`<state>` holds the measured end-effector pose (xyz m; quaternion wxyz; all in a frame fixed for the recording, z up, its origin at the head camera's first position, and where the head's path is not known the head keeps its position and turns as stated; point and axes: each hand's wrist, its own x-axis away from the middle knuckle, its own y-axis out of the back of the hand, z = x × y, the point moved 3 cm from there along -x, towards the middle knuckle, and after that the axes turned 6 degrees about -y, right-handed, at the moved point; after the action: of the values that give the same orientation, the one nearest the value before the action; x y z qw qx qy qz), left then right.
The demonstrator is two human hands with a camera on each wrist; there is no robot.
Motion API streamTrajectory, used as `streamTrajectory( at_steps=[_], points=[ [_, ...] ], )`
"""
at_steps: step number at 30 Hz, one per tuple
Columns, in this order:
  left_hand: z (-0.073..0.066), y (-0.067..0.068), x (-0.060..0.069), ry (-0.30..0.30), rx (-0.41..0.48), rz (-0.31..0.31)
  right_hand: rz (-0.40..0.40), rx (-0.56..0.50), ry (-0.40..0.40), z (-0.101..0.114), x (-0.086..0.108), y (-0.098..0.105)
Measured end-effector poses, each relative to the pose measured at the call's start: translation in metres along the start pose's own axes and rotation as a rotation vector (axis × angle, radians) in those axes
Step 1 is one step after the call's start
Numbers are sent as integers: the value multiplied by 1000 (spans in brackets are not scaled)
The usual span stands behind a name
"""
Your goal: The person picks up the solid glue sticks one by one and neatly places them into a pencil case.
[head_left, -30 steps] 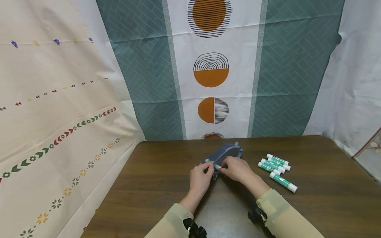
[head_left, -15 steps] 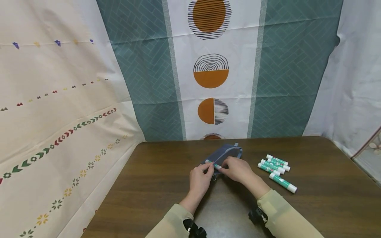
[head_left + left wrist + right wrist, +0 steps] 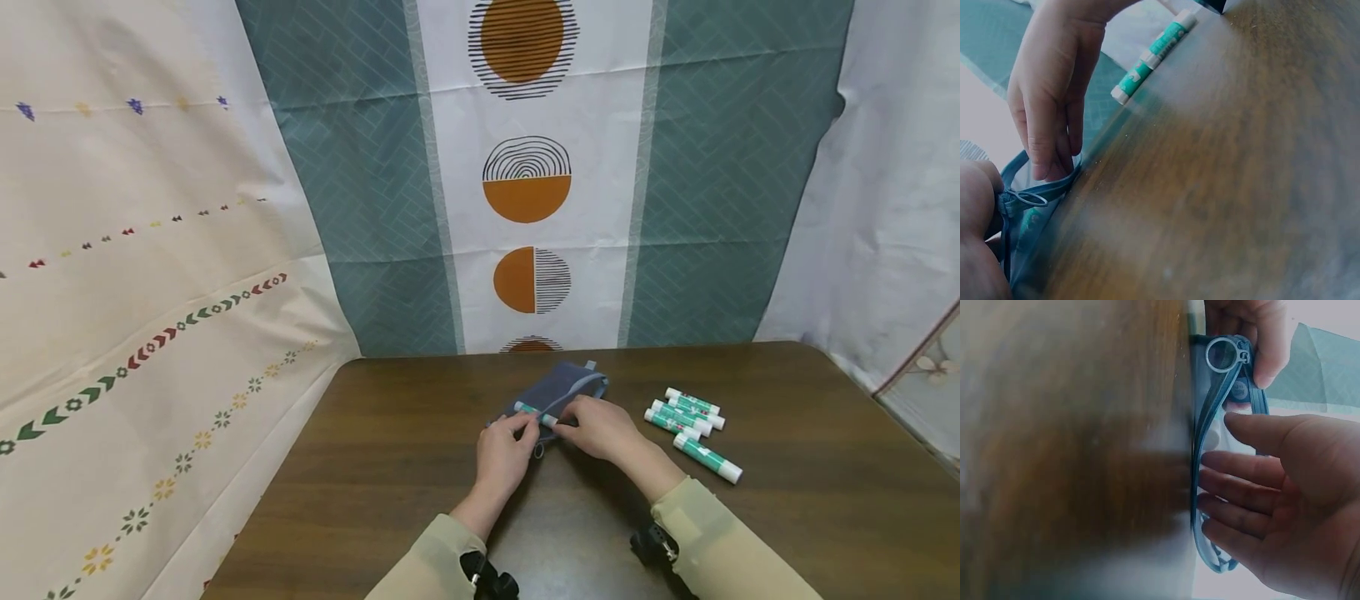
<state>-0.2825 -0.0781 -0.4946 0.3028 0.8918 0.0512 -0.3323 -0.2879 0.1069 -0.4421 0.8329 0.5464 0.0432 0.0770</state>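
- Pouch [image 3: 550,388]: our left hand [image 3: 501,452] pinches its edge.
- Our right hand [image 3: 602,428], fingers apart, reaches its opening.
- We see green sticks [image 3: 681,417] nearby.

On the table [image 3: 375,467], the zip pouch [image 3: 543,392] lies at twelve o'clock from you, with a glue stick [image 3: 548,420] in it. More glue sticks [image 3: 680,417] lie at three o'clock from the pouch.

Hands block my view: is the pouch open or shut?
The pouch is open: the right wrist view shows its zipper edges apart.
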Motion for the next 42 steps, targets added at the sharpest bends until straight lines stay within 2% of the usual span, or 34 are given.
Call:
streamTrajectory(
  at_steps=[2, 4, 9, 11, 14, 16, 19, 24, 29, 33, 36, 42],
  points=[
    [8, -5, 1, -42, -15, -25, 4, 1, 14, 0, 1, 0],
    [14, -8, 2, -54, -11, -40, 8, 3, 31, -1, 3, 0],
    [13, -8, -1, -24, -13, -34, 23, 16, 67, 1, 7, 0],
    [15, -11, 0, -33, -36, -29, 29, 27, 77, 2, 8, -1],
    [10, -8, 1, -26, -29, -13, 37, 34, 78, 2, 9, -2],
    [11, -10, 1, -45, -44, -19, 38, 43, 84, 0, 10, -3],
    [12, -10, 2, -32, -50, -20, 28, 45, 93, -3, 13, -3],
    [20, -17, 2, 6, -57, -12, -22, 53, 104, -11, 24, 7],
    [25, -20, 1, 38, -58, -17, -110, 58, 105, -22, 44, 26],
    [21, -15, 2, 29, -57, -16, -204, 69, 113, -38, 64, 36],
    [10, -7, 2, 15, -37, -13, -254, 63, 129, -52, 78, 41],
    [10, -8, 0, 0, -41, -6, -268, 42, 128, -77, 102, 44]
  ],
)
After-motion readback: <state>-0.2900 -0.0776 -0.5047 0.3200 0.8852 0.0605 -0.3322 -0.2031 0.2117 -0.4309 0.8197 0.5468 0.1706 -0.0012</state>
